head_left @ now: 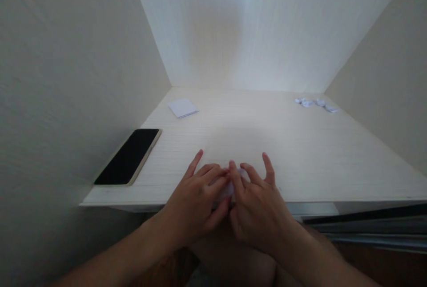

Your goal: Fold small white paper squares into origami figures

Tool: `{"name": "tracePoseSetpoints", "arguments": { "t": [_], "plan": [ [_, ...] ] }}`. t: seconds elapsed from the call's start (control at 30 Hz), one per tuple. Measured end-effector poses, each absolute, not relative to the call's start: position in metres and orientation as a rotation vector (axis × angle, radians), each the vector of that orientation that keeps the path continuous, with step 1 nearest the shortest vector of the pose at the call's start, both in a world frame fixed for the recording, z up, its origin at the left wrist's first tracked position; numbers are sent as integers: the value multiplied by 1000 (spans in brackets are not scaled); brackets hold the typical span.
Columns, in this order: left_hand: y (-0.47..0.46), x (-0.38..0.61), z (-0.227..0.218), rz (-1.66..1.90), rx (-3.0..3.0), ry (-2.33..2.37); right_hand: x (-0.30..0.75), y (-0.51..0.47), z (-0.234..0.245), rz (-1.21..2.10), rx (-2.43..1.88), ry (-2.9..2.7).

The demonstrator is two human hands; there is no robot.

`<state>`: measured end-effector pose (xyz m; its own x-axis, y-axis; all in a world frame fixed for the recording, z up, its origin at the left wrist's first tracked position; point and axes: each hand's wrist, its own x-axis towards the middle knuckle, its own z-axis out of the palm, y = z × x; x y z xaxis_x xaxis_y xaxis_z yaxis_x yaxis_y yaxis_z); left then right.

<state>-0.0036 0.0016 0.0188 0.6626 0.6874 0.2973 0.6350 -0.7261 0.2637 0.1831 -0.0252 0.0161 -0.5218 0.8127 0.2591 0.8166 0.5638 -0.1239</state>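
Between my two hands, at the front edge of the white desk, is a small piece of white paper (226, 192), mostly covered by the fingers. My left hand (202, 196) grips it from the left, thumb below and fingers above, with the little finger raised. From the right, my right hand (255, 200) pinches the same paper, its little finger also sticking up. A bit of white shows behind the right fingers. How the paper is folded I cannot make out.
A phone (128, 158) with a dark screen lies at the left by the side wall. Behind it rests a stack of square white paper (183, 107). Small folded paper pieces (316, 103) lie at the back right. Walls enclose the desk (333, 158) on three sides.
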Motion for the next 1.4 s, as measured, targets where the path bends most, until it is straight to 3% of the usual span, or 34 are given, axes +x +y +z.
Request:
{"name": "tracePoseSetpoints", "arguments": {
  "t": [0.33, 0.6, 1.4],
  "plan": [
    [-4, -1, 15, 610, 2777, 1132, 237, -23, 35, -234, -1598, -2359],
    [-8, 0, 13, 650, 2787, 1130, 204, -31, 21, 81, -1437, -2526],
    [11, -30, 17, 336, 2929, 853, 222, -43, 4, 77, -1214, -2382]
  ]
}}
